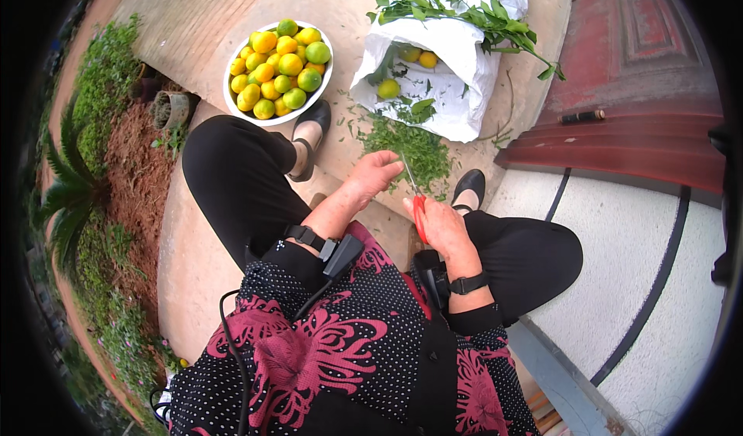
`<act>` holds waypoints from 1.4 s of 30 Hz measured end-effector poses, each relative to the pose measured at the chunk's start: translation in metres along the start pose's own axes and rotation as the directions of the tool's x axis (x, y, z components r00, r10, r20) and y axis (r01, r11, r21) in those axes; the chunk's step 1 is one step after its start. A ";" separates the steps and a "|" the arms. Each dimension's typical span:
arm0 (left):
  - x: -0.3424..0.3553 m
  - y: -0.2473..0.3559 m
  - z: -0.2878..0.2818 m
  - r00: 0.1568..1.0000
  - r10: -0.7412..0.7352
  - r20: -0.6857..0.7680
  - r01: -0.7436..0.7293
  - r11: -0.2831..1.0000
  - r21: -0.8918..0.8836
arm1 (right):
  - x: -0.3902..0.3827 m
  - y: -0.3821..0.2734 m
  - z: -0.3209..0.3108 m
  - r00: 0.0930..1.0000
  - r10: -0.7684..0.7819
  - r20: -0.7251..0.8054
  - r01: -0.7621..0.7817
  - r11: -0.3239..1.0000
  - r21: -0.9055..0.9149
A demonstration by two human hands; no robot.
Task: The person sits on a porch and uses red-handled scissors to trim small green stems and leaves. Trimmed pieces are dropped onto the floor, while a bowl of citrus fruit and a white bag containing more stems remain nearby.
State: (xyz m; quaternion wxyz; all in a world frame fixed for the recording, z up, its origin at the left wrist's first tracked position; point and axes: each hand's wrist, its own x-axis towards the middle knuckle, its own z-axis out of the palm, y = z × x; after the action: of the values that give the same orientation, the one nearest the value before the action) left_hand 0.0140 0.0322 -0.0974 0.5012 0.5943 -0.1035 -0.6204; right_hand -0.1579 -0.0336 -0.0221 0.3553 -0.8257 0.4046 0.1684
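My right hand (443, 227) is closed round the red handles of a pair of scissors (420, 218), whose thin metal blades point up toward my left hand (374, 176). The fingers of that left hand are pinched together close to the blade tips; what they hold, if anything, is too small to make out. Below both hands, a heap of cut green leaves (406, 146) lies on the ground between my shoes. Just beyond it, a white sack (464, 115) lies with its mouth toward me, showing a few citrus fruits (388, 88) and loose leaves inside.
A white bowl (229, 95) heaped with yellow and green citrus fruits (290, 64) stands beyond my left knee. Leafy cut twigs (507, 27) lie across the sack. A red door (635, 49) is at the right; a plant pot (172, 109) and a soil bed (131, 173) are at the left.
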 end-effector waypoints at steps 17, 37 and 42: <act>-0.015 -0.002 0.032 0.994 0.046 0.101 -0.028 0.984 -0.176 | 0.024 0.007 0.018 0.975 0.218 -0.036 -0.038 0.328 0.944; -0.016 0.002 0.035 0.962 0.263 0.068 -0.257 0.963 -0.080 | 0.022 0.009 0.006 0.939 0.179 -0.295 0.146 0.568 0.810; -0.025 0.008 0.038 0.839 0.539 0.078 -0.519 0.749 0.411 | 0.021 0.006 0.001 0.944 0.228 -0.240 0.111 0.465 0.879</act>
State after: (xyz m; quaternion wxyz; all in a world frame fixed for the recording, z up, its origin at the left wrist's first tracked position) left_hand -0.0189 0.0299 -0.0653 0.5199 0.6472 -0.3857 -0.4026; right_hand -0.1500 -0.0468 -0.0379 0.6525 -0.5236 0.5136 -0.1906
